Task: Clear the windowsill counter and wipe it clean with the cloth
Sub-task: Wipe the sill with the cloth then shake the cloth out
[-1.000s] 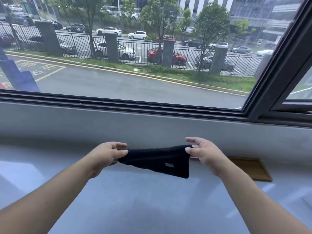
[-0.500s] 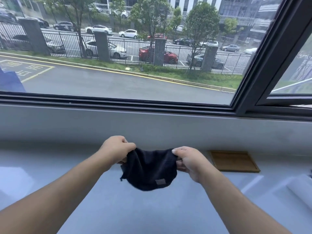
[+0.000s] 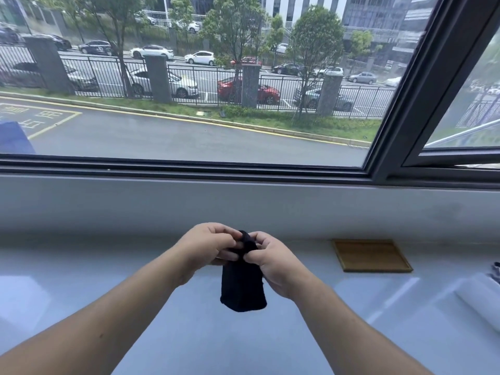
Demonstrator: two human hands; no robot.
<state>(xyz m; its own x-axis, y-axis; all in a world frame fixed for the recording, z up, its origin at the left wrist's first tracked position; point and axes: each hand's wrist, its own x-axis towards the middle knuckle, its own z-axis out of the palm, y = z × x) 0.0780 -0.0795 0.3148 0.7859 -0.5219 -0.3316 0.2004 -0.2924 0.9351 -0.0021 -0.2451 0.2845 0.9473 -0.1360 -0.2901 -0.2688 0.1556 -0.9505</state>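
Pale and glossy, the windowsill surface point(image 3: 135, 288) runs the full width of the head view beneath a low grey wall and a dark-framed window point(image 3: 400, 104). Beyond the glass lie a wet road, a strip of grass, a railing with stone posts and rows of parked cars under trees. Both bare forearms reach forward to meet at the middle of the view, above the surface. The left hand point(image 3: 208, 246) and the right hand point(image 3: 273, 262) are pressed close together, their fingertips pinched shut on the top of a dark cloth point(image 3: 242, 288), so each grip is closed on the fabric. The cloth is gathered into a narrow fold between the two hands, and its lower part hangs straight down in a short column with a rounded bottom edge. Whether that bottom edge touches the surface cannot be told. To the right, near the wall and well apart from the hands, a flat wooden tray point(image 3: 372, 255) with a raised rim lies on the surface. At the right edge, a pale roll-like object point(image 3: 481, 304) is only partly in view.
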